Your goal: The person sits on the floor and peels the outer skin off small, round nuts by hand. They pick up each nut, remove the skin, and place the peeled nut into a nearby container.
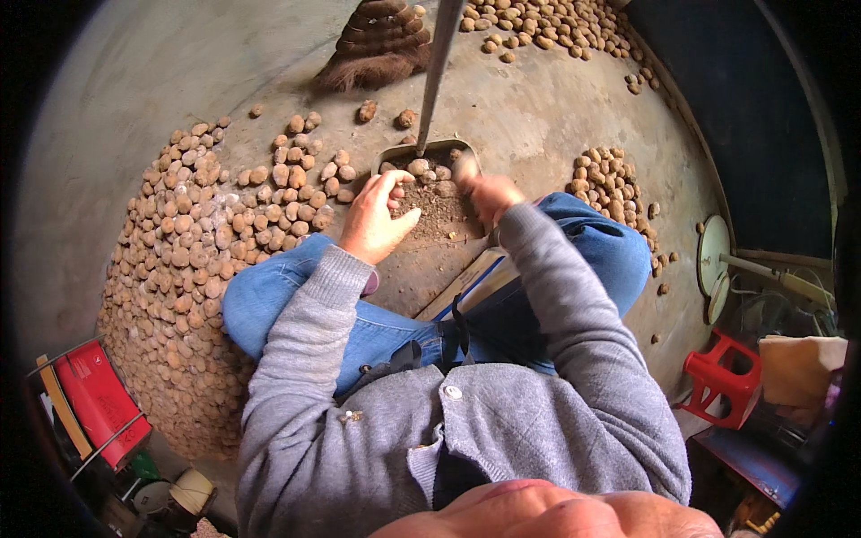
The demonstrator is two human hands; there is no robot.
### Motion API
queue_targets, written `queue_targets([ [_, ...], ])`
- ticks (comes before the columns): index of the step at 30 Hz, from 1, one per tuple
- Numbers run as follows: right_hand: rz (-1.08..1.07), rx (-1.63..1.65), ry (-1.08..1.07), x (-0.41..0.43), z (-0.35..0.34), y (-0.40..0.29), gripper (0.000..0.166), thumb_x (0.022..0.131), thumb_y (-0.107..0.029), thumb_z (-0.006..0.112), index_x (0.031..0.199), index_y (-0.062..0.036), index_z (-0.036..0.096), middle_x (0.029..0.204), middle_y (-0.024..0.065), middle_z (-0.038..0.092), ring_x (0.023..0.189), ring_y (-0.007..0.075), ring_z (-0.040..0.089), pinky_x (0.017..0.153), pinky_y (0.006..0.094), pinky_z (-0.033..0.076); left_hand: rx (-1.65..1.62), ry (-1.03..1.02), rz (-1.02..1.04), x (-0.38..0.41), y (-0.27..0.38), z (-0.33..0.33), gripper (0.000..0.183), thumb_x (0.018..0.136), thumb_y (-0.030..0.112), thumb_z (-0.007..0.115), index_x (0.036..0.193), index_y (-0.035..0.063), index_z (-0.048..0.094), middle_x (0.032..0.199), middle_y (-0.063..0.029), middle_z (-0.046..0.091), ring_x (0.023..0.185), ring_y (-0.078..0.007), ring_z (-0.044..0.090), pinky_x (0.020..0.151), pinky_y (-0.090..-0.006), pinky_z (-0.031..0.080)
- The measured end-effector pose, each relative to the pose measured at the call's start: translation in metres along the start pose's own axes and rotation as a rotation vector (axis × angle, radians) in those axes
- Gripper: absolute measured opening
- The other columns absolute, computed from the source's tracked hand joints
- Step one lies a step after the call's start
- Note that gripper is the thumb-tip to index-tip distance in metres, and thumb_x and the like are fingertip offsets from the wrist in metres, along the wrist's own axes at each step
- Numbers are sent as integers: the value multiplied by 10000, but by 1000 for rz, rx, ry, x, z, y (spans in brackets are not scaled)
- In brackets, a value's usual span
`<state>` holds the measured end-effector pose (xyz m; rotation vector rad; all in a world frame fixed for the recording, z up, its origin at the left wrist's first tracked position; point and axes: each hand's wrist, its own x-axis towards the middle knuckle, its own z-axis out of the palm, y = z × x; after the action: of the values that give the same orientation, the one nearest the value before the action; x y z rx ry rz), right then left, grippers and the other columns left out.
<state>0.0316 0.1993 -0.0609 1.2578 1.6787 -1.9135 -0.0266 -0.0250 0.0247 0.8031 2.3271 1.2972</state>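
A long-handled dustpan [397, 147] lies on the floor before my crossed legs, its pole [438, 74] rising toward the top of the view. Loose soil [430, 215] fills the pan, with several potatoes [418, 166] near its back wall. Over the pan's left side is my left hand [377, 218], fingers curled and thumb apart, with nothing seen between them. My right hand [494, 196] is motion-blurred over the right side. At its fingertips is a blurred tan oval that looks like a potato [465, 168]; its outline is smeared.
A large potato heap [181, 249] spreads left. Smaller piles lie at right [605, 185] and far back [551, 23]. A brown fibre broom [380, 47] stands behind the pan. A red plastic stool [725, 380] is at right; a red box [101, 403] is at lower left.
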Motion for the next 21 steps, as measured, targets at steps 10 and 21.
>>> queue_targets([
  [10, -453, 211, -56, -57, -76, -160, 310, 844, -260, 617, 1078, -62, 571, 542, -88, 317, 434, 39, 252, 392, 197, 204, 41, -19, 12, 3, 11, -7, 435, 709, 84, 662, 1112, 55, 500, 948, -78, 518, 802, -162, 517, 743, -298, 464],
  [21, -256, 358, -404, -91, -8, -56, 474, 770, 103, 437, 1233, 3, 417, 942, 60, 559, 797, 135, 544, 675, 247, 432, 140, 19, 131, 4, -1, -5, 388, 721, 148, 641, 1080, 77, 511, 911, -81, 514, 783, -185, 524, 724, -314, 455],
])
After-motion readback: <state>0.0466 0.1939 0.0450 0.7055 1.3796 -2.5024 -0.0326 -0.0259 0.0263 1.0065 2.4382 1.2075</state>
